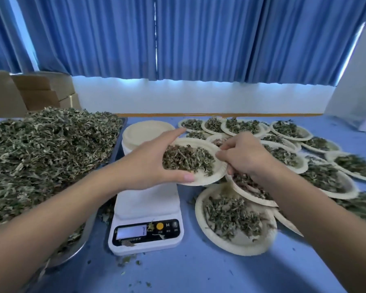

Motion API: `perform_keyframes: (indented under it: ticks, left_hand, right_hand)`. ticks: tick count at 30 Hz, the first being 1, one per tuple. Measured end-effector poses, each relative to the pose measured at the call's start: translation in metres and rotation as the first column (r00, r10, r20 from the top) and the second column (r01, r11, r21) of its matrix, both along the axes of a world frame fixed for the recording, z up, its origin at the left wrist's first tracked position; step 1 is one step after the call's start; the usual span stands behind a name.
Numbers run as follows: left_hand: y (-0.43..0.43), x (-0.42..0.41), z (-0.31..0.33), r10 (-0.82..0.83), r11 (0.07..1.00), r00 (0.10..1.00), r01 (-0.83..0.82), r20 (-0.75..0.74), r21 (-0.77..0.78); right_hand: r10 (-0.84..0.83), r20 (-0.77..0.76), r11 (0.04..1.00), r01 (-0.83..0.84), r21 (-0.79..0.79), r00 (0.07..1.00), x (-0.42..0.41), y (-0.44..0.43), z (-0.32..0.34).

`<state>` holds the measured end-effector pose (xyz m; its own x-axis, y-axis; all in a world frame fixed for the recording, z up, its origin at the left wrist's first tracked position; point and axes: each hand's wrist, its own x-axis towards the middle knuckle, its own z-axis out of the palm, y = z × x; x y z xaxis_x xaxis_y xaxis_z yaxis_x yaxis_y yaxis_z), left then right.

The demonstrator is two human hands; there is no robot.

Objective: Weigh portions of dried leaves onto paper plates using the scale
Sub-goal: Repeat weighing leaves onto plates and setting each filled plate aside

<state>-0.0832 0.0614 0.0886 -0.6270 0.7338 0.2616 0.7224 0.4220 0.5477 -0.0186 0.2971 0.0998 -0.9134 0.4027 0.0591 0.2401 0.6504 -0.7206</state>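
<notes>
Filled paper plate: held above the scale, near the worktop's front edge. Left hand fingers closed on its near rim; right hand pinches its right rim. Likely bound for the finished plates along the right edge. Bulk dried leaves at left.

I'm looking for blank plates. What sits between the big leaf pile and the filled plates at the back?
In the head view, a stack of empty paper plates stands between the dried-leaf pile and the filled plates, behind the scale.
</notes>
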Motion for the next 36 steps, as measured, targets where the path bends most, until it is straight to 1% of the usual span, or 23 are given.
perform_keyframes:
  ticks: [4, 9, 12, 16, 18, 21, 24, 26, 27, 29, 31, 33, 36]
  left_hand:
    - [0.067, -0.007, 0.018, -0.062, 0.996, 0.997, 0.065, 0.054, -0.061]
    - [0.18, -0.007, 0.039, -0.219, 0.958, 0.975, 0.219, 0.021, -0.185]
    - [0.252, -0.011, 0.045, -0.287, 0.93, 0.958, 0.282, 0.013, -0.236]
    - [0.347, -0.026, 0.049, -0.34, 0.898, 0.94, 0.322, -0.006, -0.301]
    - [0.386, -0.031, 0.047, -0.354, 0.882, 0.935, 0.332, -0.004, -0.334]
    - [0.437, -0.041, 0.039, -0.346, 0.876, 0.938, 0.331, 0.022, -0.351]
    - [0.474, -0.047, 0.024, -0.313, 0.865, 0.948, 0.306, 0.049, -0.398]
    - [0.491, -0.045, 0.012, -0.307, 0.859, 0.951, 0.29, 0.029, -0.422]
    - [0.497, -0.044, 0.007, -0.311, 0.852, 0.95, 0.286, 0.016, -0.438]
    - [0.505, -0.042, -0.005, -0.326, 0.824, 0.946, 0.286, 0.004, -0.49]
    - [0.508, -0.043, -0.011, -0.333, 0.796, 0.943, 0.289, 0.015, -0.532]
    - [0.506, -0.046, -0.013, -0.33, 0.807, 0.943, 0.302, 0.037, -0.507]
    - [0.501, -0.052, -0.007, -0.324, 0.835, 0.944, 0.314, 0.056, -0.453]
  right_hand:
    - [-0.105, -0.004, 0.993, 0.105, -0.045, 0.994, 0.026, 0.057, 0.015]
    - [-0.275, -0.027, 0.961, 0.273, -0.046, 0.961, 0.049, 0.15, 0.023]
    - [-0.357, -0.045, 0.933, 0.355, -0.059, 0.933, 0.057, 0.211, 0.024]
    - [-0.476, -0.071, 0.879, 0.477, -0.01, 0.877, 0.052, 0.293, 0.024]
    - [-0.519, -0.084, 0.854, 0.52, -0.017, 0.85, 0.046, 0.329, 0.022]
    - [-0.562, -0.06, 0.826, 0.564, 0.01, 0.825, 0.037, 0.37, 0.014]
    - [-0.589, 0.007, 0.804, 0.585, 0.104, 0.808, 0.028, 0.399, 0.001]
    - [-0.593, 0.077, 0.799, 0.574, 0.183, 0.801, 0.025, 0.409, -0.009]
    - [-0.592, 0.1, 0.8, 0.567, 0.198, 0.8, 0.023, 0.413, -0.015]
    - [-0.585, 0.141, 0.804, 0.548, 0.229, 0.799, 0.02, 0.417, -0.025]
    - [-0.58, 0.191, 0.804, 0.517, 0.295, 0.792, 0.014, 0.42, -0.034]
    - [-0.597, 0.173, 0.78, 0.517, 0.352, 0.783, 0.01, 0.421, -0.039]
    - [-0.609, 0.063, 0.738, 0.536, 0.41, 0.791, 0.006, 0.417, -0.034]
